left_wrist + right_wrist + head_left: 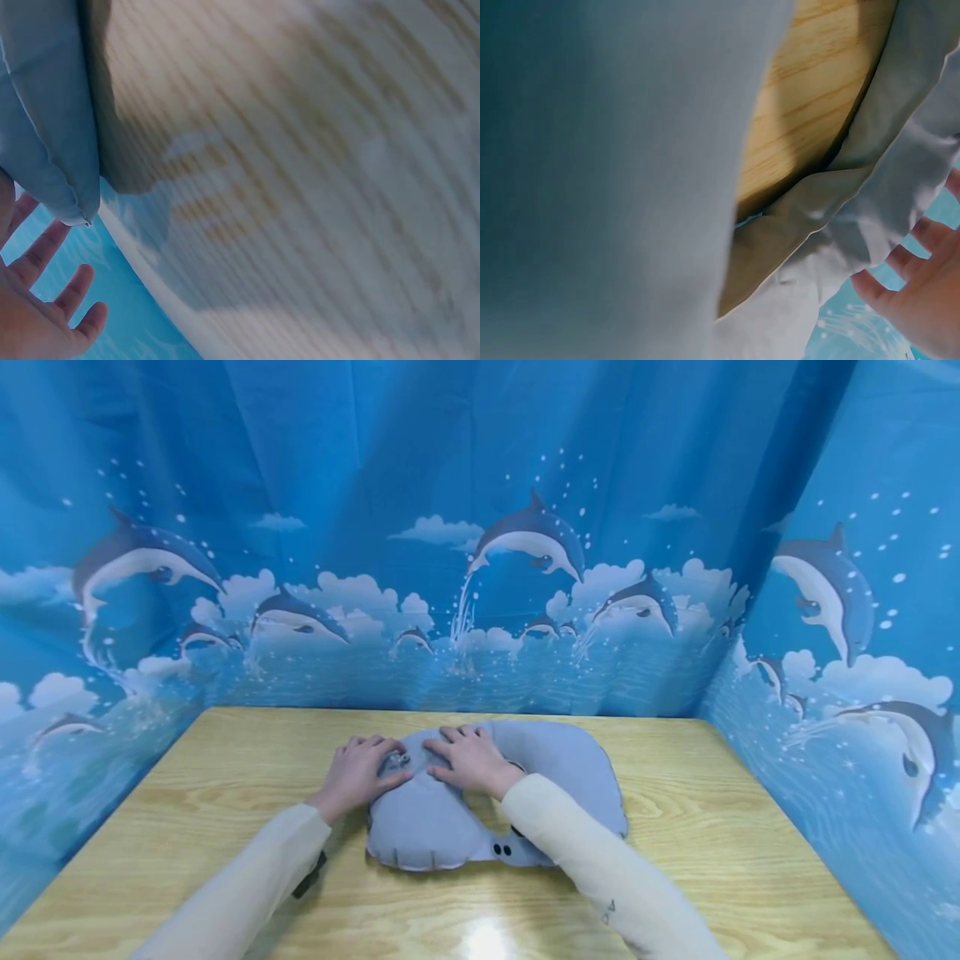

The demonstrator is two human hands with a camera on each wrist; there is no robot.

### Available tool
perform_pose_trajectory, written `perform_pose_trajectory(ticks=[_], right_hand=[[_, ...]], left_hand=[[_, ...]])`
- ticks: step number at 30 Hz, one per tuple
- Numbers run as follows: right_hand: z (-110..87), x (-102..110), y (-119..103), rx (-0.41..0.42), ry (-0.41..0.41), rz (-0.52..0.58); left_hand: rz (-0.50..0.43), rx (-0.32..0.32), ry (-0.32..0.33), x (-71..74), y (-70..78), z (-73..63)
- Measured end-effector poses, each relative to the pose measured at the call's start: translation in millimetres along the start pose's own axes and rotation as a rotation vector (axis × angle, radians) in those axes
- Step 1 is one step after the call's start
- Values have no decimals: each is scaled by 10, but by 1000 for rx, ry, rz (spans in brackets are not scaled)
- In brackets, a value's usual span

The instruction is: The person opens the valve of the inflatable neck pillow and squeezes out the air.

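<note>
Lying on the tabletop (697, 860), a gray pillow (427, 828) curves around a gap, with both hands on its left part: the left hand (358, 770) at the outer side, its fingers and thumb parted around a small valve (404, 759) (whether they touch it, I cannot tell), and the right hand (474, 762) near it, fingers spread over the pillow. Two black dots (497, 849) sit on the strip (523, 854) joining the pillow's near ends, partly covered by a pale sleeve (600, 860), and a blue dolphin curtain (420, 443) hangs behind.
</note>
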State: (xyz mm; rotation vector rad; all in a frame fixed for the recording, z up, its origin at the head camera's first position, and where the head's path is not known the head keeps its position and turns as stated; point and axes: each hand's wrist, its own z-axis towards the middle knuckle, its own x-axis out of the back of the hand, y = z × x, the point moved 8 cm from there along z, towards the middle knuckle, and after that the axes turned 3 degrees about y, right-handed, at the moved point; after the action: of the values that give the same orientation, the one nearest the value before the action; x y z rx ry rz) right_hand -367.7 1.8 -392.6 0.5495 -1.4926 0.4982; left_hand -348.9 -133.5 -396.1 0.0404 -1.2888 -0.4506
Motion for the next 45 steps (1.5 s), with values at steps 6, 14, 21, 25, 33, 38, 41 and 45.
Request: perform_pose_trajectory(ticks=[6, 14, 21, 25, 33, 38, 41, 45], right_hand=[[9, -35, 1, -1, -18, 3], [9, -62, -1, -4, -23, -14], [19, -108, 8, -14, -38, -20], [21, -125, 4, -15, -49, -28], [22, -131, -8, -18, -72, -48], [16, -130, -16, -23, -81, -48], [15, -143, -14, -26, -84, -47], [23, -165, -8, -29, -91, -47]], left_hand=[[7, 2, -5, -15, -6, -9], [13, -3, -5, -28, -12, -22], [12, -7, -6, -43, -15, -29], [15, -12, -6, -55, -15, -28], [31, -3, -19, -101, -29, -16], [28, 1, -29, -118, -28, -19], [25, -3, -30, -122, -18, -23], [20, -11, -27, -116, -7, -30]])
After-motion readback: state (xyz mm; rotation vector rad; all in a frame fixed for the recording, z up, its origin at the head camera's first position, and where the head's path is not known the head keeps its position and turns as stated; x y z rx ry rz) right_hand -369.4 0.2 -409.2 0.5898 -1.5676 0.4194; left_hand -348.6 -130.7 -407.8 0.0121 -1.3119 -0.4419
